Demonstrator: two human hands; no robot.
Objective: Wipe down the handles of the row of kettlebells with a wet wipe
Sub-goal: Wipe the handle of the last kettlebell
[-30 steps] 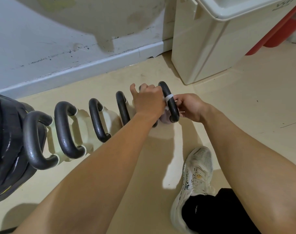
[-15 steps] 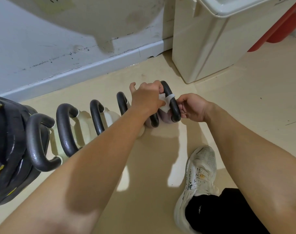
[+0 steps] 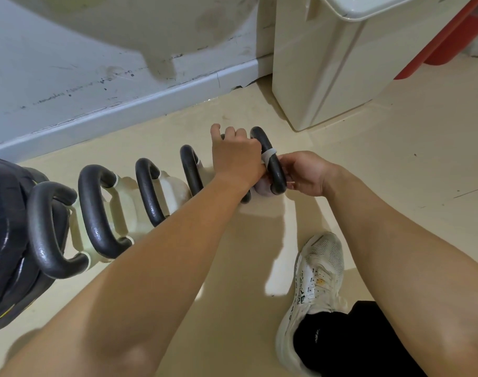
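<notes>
I have the wet wipe (image 3: 268,155) looped over the end handle (image 3: 276,172), the last one in the row. My left hand (image 3: 236,159), just left of this handle, is clenched on one end of the wipe. My right hand (image 3: 304,172), just right of it, pinches what I judge is the other end. If I pull unevenly, the thin wipe can tear or slip from one hand. A too strong pull may tip the small kettlebell (image 3: 261,187) under this handle against the neighbour handle (image 3: 191,170) on its left.
</notes>
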